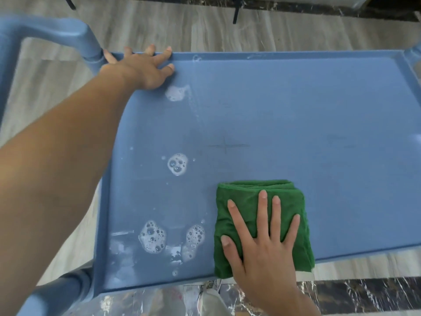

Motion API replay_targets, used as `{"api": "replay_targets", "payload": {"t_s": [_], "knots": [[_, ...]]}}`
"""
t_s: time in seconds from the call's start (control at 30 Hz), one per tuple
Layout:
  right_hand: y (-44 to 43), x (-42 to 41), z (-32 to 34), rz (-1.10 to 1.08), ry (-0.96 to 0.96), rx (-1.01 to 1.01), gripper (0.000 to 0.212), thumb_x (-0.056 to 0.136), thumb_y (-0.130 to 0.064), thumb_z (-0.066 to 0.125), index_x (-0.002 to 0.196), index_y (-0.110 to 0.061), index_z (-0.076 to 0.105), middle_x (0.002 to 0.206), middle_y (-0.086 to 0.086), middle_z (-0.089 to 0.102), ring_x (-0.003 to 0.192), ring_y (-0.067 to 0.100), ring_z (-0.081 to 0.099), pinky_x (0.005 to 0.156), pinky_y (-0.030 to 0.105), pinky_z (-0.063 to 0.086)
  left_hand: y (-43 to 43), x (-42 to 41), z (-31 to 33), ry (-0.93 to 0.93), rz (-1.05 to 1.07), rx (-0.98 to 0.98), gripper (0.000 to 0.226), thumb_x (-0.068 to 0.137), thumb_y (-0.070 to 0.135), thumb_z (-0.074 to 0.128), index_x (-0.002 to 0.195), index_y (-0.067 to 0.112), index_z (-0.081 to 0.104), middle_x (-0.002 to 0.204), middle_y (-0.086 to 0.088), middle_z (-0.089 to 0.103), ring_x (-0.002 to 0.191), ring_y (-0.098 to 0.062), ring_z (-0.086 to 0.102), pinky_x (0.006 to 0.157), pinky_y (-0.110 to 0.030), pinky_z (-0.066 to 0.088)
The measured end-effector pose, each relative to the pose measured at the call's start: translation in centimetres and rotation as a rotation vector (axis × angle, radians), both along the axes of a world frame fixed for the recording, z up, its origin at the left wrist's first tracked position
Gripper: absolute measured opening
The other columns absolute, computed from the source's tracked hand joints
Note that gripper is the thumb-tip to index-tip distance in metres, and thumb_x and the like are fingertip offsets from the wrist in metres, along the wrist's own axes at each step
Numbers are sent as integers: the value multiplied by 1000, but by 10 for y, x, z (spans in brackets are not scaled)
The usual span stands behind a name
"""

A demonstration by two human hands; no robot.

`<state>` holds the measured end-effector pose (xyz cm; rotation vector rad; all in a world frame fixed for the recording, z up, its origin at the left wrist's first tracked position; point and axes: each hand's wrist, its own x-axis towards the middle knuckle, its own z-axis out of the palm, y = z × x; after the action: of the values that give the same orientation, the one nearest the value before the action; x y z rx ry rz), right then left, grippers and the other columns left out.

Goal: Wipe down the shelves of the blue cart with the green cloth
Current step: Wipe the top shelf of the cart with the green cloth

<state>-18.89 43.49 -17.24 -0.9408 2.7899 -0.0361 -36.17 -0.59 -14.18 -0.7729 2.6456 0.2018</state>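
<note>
The blue cart's top shelf point(284, 115) fills the view. A folded green cloth point(246, 197) lies on the shelf near its front edge, right of centre. My right hand point(262, 238) presses flat on the cloth, fingers spread. My left hand point(143, 67) rests at the far left corner of the shelf, fingers spread over the rim. Several patches of soapy foam point(152, 236) sit on the left half of the shelf, left of the cloth. The right half looks smooth and free of foam.
The cart's blue handle point(52, 30) rises at the left end. Grey wood-look floor lies beyond the cart, and dark marbled tile point(353, 295) shows below the front edge. A dark furniture leg point(237, 10) stands at the top.
</note>
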Motion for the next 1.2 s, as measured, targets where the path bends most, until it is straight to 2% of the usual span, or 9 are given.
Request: {"api": "replay_targets", "payload": {"t_s": [0.13, 0.27, 0.37, 0.53, 0.63, 0.7, 0.87, 1.03, 1.2], "knots": [[-36, -14, -3, -30, 6, -10, 64, 99, -63, 27, 159, -41, 17, 167, 21, 8, 153, 46, 6, 110, 79, 11, 0, 2, -1, 68, -46, 27, 63, 82, 81, 8, 143, 66, 0, 162, 25, 11, 152, -40, 3, 108, -79, -6], [-98, -53, -8, -46, 36, -37, 62, 100, -62, 25, 158, -43, 17, 167, 21, 9, 153, 45, 7, 111, 78, 9, -4, 4, 0, 104, -71, 80, 66, 87, 74, 11, 150, 54, 8, 163, 22, 13, 150, -43, 6, 110, -78, 3], [-148, -94, -12, -69, 63, -47, 61, 99, -63, 20, 158, -45, 15, 168, 18, 8, 153, 43, 4, 112, 77, 6, -6, 6, 0, 139, -77, 87, 67, 92, 70, 14, 154, 44, 10, 164, 19, 13, 151, -41, 6, 110, -78, 0], [-215, -158, -18, -77, 48, -63, 61, 95, -69, 4, 154, -54, -6, 169, 11, -11, 153, 37, -14, 113, 73, -7, -6, 7, 1, 189, -83, 112, 56, 100, 54, 21, 153, 36, 16, 164, 13, 19, 151, -40, 8, 112, -76, 1], [-246, -190, -19, -67, 17, -82, 61, 93, -71, 1, 151, -57, -10, 168, 8, -18, 152, 34, -21, 112, 71, -14, -10, 3, 10, 164, -54, 133, 53, 101, 40, 29, 153, 38, 20, 157, -2, 37, 150, -37, 15, 114, -73, 6], [-262, -207, -18, -54, 8, -87, 60, 93, -71, 2, 151, -58, -10, 167, 7, -20, 151, 34, -23, 112, 71, -15, -12, 2, 15, 137, -47, 136, 59, 95, 30, 34, 153, 38, 21, 150, -9, 43, 146, -36, 22, 114, -71, 10], [-285, -228, -16, -47, 19, -100, 60, 93, -70, 2, 151, -58, -8, 166, 11, -21, 151, 34, -22, 112, 71, -13, -11, 0, 15, 130, -110, 134, 74, 85, 19, 37, 153, 37, 15, 156, 16, 27, 145, -32, 21, 112, -74, 9], [-284, -228, -18, 12, 48, -70, 61, 95, -65, 0, 154, -51, -9, 168, 7, -18, 151, 38, -20, 111, 73, -12, -14, -7, 14, 77, -99, 150, 77, 86, 23, 33, 156, 41, 7, 163, 23, 10, 150, -33, 12, 112, -75, 5], [-282, -227, -13, 157, 57, -70, 60, 98, -60, 5, 157, -47, -2, 169, -1, -14, 153, 38, -12, 113, 72, -10, -17, -9, 15, 82, -49, 218, 74, 90, 25, 31, 156, 45, 5, 164, 27, 5, 152, -30, 4, 114, -74, -3]]}}
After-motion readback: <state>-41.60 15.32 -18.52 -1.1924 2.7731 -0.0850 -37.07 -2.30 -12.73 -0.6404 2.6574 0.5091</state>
